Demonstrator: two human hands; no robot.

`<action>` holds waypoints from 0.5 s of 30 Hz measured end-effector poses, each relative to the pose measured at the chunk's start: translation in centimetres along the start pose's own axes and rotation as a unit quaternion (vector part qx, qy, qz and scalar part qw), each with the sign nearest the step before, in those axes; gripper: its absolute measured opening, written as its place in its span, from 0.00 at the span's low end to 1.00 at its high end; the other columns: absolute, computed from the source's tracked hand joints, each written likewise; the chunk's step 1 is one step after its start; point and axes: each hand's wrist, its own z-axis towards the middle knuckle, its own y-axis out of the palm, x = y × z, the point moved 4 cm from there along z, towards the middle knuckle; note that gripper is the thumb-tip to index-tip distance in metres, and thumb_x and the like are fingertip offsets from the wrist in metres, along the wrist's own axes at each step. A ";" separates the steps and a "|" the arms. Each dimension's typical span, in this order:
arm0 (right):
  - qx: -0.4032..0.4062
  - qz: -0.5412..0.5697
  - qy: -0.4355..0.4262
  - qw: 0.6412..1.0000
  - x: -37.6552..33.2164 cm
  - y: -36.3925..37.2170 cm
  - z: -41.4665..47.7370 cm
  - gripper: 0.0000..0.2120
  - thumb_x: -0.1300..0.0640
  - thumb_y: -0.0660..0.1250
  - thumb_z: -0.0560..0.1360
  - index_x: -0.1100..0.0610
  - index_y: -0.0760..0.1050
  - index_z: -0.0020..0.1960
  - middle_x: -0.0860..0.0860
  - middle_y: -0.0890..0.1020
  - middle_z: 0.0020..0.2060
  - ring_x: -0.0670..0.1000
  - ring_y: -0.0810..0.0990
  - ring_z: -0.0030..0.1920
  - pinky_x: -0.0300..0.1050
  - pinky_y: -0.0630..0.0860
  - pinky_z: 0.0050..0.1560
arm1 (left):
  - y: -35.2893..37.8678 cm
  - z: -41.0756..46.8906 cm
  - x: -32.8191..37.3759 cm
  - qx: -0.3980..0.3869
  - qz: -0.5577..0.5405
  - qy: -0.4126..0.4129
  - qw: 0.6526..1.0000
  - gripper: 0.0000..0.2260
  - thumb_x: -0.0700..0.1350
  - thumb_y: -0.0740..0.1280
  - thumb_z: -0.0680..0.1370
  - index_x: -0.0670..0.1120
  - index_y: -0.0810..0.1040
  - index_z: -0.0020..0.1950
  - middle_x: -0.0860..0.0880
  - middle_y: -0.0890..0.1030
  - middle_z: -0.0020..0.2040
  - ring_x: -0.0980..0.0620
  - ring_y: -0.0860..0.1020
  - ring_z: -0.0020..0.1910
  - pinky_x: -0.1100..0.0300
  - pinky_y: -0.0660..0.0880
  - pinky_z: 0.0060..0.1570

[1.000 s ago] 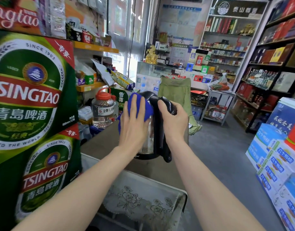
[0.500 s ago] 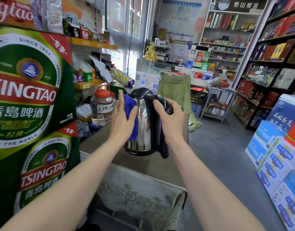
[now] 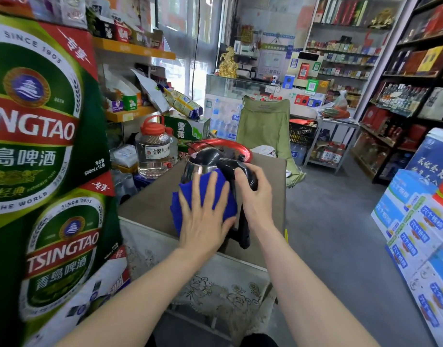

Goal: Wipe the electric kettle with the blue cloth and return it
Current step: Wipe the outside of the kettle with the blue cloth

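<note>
A cluttered shop; at frame centre a brown table (image 3: 150,206) carries the electric kettle (image 3: 203,164). The right hand (image 3: 255,196) grips its black handle. The left hand (image 3: 205,216), fingers spread flat, presses the blue cloth (image 3: 190,196) against its side. Left of centre, a red-capped jar (image 3: 154,151) holds clear liquid.

Beer cartons (image 3: 40,136): "TSINGTAO", "SINCE 1903", "500ml x 12"; jar (image 3: 154,150) label seemingly "金牌".

Small shop: stocked shelves (image 3: 345,53), beer cartons (image 3: 40,116).
</note>
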 end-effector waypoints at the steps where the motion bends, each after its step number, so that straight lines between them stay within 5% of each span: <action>1: -0.016 -0.014 0.002 1.000 0.0 -0.4 0.2 0.05 0.52 0.69 0.80 0.45 0.79 0.55 0.44 0.85 0.51 0.41 0.82 0.54 0.35 0.75 0.56 | 0.4 -0.3 0.5 0.004 0.023 0.029 0.999 0.34 0.59 0.58 0.77 0.49 0.53 0.80 0.44 0.47 0.81 0.35 0.44 0.79 0.26 0.50 0.69; 7: -0.039 -0.226 -0.032 0.973 -1.3 -1.8 1.9 0.07 0.51 0.65 0.78 0.49 0.78 0.54 0.44 0.83 0.48 0.46 0.79 0.48 0.49 0.77 0.54 | -0.3 1.2 -0.2 0.041 -0.043 0.016 0.998 0.34 0.53 0.65 0.77 0.48 0.54 0.80 0.44 0.54 0.81 0.43 0.48 0.80 0.38 0.48 0.76; 10: -0.072 -0.346 -0.069 0.933 -2.4 -0.7 2.7 0.15 0.40 0.66 0.77 0.49 0.81 0.54 0.46 0.82 0.50 0.48 0.79 0.49 0.47 0.76 0.50 | 0.0 0.3 0.1 0.043 -0.029 0.022 0.998 0.36 0.55 0.64 0.77 0.46 0.53 0.80 0.43 0.54 0.81 0.44 0.48 0.80 0.42 0.43 0.77; 15: -0.052 -0.346 -0.068 0.934 -1.4 0.4 2.6 0.21 0.32 0.67 0.73 0.48 0.83 0.51 0.46 0.85 0.46 0.51 0.82 0.49 0.48 0.77 0.50 | -0.1 0.3 -1.0 0.061 -0.105 -0.058 0.991 0.32 0.56 0.55 0.80 0.47 0.50 0.80 0.42 0.51 0.81 0.44 0.47 0.80 0.44 0.48 0.77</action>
